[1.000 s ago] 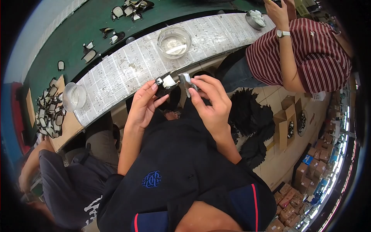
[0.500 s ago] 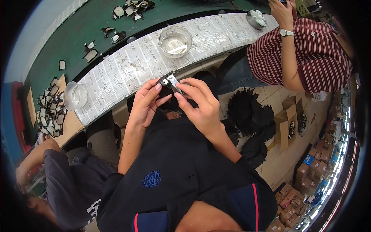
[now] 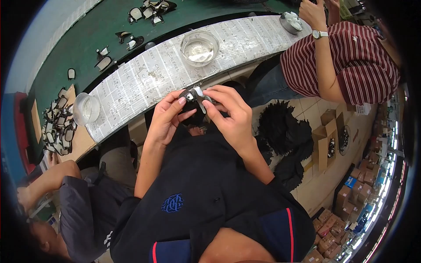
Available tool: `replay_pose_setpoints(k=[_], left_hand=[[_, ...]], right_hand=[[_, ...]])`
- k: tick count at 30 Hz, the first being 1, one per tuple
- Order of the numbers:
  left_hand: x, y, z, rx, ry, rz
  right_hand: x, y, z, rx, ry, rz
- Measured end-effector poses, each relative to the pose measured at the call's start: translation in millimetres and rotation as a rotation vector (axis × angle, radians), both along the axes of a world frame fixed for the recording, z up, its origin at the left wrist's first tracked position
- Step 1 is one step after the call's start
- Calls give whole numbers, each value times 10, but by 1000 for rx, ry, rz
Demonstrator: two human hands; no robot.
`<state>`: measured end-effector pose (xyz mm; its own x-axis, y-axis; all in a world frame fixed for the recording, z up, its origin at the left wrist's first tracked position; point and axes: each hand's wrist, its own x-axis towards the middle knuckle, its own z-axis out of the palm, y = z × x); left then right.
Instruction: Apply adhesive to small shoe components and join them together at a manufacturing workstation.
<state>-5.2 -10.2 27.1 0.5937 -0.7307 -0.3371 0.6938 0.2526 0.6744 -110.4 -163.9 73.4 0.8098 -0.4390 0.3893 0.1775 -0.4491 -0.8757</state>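
Both my hands are raised just off the near edge of the table, gripping one small black piece with a white and silvery inner face [image 3: 191,97]. My left hand [image 3: 168,115] pinches its left end between thumb and fingers. On the other end, my right hand [image 3: 230,111] has thumb and fingers closed around a black flap with a pale edge. The fingers partly cover the piece, so its exact kind is hard to make out. A clear round bowl [image 3: 215,44] stands on the table beyond my hands.
A second clear bowl [image 3: 75,115] sits left, beside a pile of black-and-beige pieces [image 3: 66,136]. More such pieces [image 3: 136,15] lie on the green surface [image 3: 83,50]. A co-worker in a striped shirt [image 3: 302,74] sits right, another in grey [image 3: 87,210] left. Black fabric [image 3: 285,127] lies on the floor.
My right hand has turned the piece slightly, and its flap now bends down toward me. The left co-worker's arm and the right co-worker's hand have shifted a little.
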Motion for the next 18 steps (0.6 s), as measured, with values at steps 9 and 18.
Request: replay_pose_setpoints(k=[9,18], left_hand=[[-8,-8,-54,58,-72,-20],[14,94,-72,-254,88,-24]], right_hand=[[-81,-61,143,198,8,-1],[-168,-359,68,413,-73,-185]])
